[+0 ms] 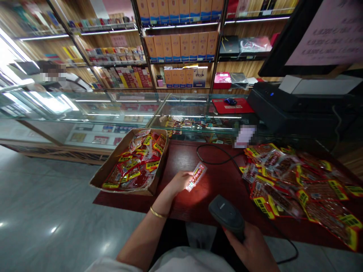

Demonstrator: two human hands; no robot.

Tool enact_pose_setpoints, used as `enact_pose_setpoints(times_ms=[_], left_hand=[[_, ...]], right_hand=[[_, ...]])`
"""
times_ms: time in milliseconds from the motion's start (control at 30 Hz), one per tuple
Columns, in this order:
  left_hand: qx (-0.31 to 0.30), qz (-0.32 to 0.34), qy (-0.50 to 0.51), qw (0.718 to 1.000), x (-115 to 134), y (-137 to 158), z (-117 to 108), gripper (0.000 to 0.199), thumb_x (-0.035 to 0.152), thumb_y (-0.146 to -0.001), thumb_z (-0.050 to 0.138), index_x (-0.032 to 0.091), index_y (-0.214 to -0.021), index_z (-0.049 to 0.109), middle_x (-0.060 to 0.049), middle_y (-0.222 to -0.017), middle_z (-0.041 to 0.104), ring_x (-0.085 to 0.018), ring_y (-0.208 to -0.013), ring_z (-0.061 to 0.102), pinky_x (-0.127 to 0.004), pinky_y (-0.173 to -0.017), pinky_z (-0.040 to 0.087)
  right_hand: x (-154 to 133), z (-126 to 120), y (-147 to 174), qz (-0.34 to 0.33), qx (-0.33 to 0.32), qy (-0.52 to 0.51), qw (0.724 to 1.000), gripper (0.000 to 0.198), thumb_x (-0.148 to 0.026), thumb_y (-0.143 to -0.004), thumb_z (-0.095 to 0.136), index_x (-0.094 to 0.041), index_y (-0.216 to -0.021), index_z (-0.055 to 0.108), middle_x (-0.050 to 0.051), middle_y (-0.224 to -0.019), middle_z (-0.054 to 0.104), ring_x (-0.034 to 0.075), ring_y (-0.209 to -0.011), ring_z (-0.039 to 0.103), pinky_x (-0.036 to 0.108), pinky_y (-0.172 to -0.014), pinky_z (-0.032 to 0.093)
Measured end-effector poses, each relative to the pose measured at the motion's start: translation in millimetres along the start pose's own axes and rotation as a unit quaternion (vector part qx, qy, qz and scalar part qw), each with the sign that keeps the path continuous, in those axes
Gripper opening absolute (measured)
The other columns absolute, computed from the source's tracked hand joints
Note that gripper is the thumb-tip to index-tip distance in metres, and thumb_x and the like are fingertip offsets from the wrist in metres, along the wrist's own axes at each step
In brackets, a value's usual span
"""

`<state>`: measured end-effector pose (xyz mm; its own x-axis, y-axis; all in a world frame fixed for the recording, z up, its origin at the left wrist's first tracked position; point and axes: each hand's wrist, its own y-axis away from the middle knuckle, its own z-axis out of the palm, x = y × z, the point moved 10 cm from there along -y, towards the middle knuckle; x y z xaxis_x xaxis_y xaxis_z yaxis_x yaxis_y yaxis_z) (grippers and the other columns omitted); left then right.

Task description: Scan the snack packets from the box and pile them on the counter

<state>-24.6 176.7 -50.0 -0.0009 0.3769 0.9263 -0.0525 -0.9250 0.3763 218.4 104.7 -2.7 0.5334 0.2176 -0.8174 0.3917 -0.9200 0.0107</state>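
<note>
My left hand is closed on one end of a small snack packet, white and red with clear edges, held above the dark red wooden counter. In my right hand is a black barcode scanner, gripped by its handle. Its head points toward the packet, and a patch of light falls on the packet and the wood beside it. Left of my left hand stands an open cardboard box of red and yellow snack packets. A loose pile of similar packets lies right of the scanner.
A black cable loops over the counter. Behind it are a glass display case, a mouse on a red mat, and a monitor on the right. A person is behind the far-left display case.
</note>
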Motion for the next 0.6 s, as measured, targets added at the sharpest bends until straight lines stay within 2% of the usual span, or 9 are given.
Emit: enact_pose_setpoints(times_ms=[100,200,333,400,467,533,600], left_hand=[[0.007,-0.017,0.005,1.0,-2.7,0.2,0.0,0.023,0.033,-0.075,0.061,0.013,-0.078,0.073,-0.002,-0.064,0.064,-0.012,-0.055,0.052,-0.023,-0.054,0.038],[0.008,-0.031,-0.011,0.999,-1.6,1.9,1.0,0.027,0.034,-0.078,0.061,0.013,-0.087,0.076,-0.002,-0.068,0.067,-0.013,-0.057,0.054,-0.023,-0.054,0.041],[-0.013,-0.002,-0.003,1.0,9.1,-2.2,11.9,0.036,0.041,-0.082,0.067,0.013,-0.102,0.078,-0.003,-0.074,0.071,-0.013,-0.063,0.059,-0.022,-0.056,0.041],[-0.036,0.024,0.026,0.999,16.4,-11.6,26.0,0.045,0.045,-0.08,0.072,0.012,-0.111,0.077,-0.005,-0.081,0.074,-0.014,-0.066,0.062,-0.021,-0.059,0.042],[-0.055,0.041,0.059,0.996,23.4,-27.1,46.3,0.05,0.045,-0.077,0.079,0.011,-0.114,0.076,-0.008,-0.088,0.076,-0.014,-0.069,0.064,-0.022,-0.062,0.043],[-0.071,0.035,0.086,0.993,29.2,-48.2,73.8,0.047,0.041,-0.074,0.083,0.009,-0.108,0.078,-0.009,-0.088,0.077,-0.013,-0.067,0.064,-0.022,-0.062,0.044],[-0.089,0.015,0.099,0.991,37.7,-72.7,108.6,0.04,0.037,-0.073,0.084,0.008,-0.1,0.079,-0.008,-0.081,0.076,-0.013,-0.063,0.062,-0.023,-0.06,0.045]], right_hand=[[-0.7,0.6,0.2,-0.004,-0.005,-0.001,1.0,0.03,-0.042,-0.088,0.06,-0.021,-0.097,0.08,0.012,-0.093,0.084,0.031,-0.089,0.08,0.034,-0.081,0.061],[3.5,3.0,-0.3,-0.002,-0.011,-0.008,1.0,0.028,-0.041,-0.087,0.063,-0.022,-0.096,0.08,0.011,-0.093,0.084,0.031,-0.088,0.08,0.034,-0.079,0.061],[27.4,3.4,-4.7,0.044,0.033,-0.086,0.995,0.032,-0.048,-0.088,0.066,-0.02,-0.075,0.075,0.007,-0.065,0.077,0.027,-0.064,0.074,0.032,-0.066,0.058],[45.1,5.3,-9.0,0.07,0.057,-0.179,0.98,0.041,-0.055,-0.087,0.067,-0.019,-0.069,0.071,0.004,-0.055,0.069,0.022,-0.052,0.067,0.03,-0.057,0.054],[62.5,8.0,-13.3,0.092,0.076,-0.279,0.953,0.047,-0.063,-0.083,0.071,-0.016,-0.077,0.074,0.002,-0.055,0.067,0.019,-0.047,0.063,0.03,-0.053,0.052],[76.4,9.6,-15.3,0.109,0.096,-0.352,0.925,0.052,-0.065,-0.077,0.077,-0.014,-0.087,0.077,0.001,-0.056,0.067,0.017,-0.045,0.061,0.031,-0.053,0.054],[85.9,10.7,-14.5,0.121,0.115,-0.39,0.905,0.052,-0.064,-0.074,0.081,-0.015,-0.089,0.078,-0.001,-0.055,0.065,0.016,-0.043,0.06,0.032,-0.055,0.055]])
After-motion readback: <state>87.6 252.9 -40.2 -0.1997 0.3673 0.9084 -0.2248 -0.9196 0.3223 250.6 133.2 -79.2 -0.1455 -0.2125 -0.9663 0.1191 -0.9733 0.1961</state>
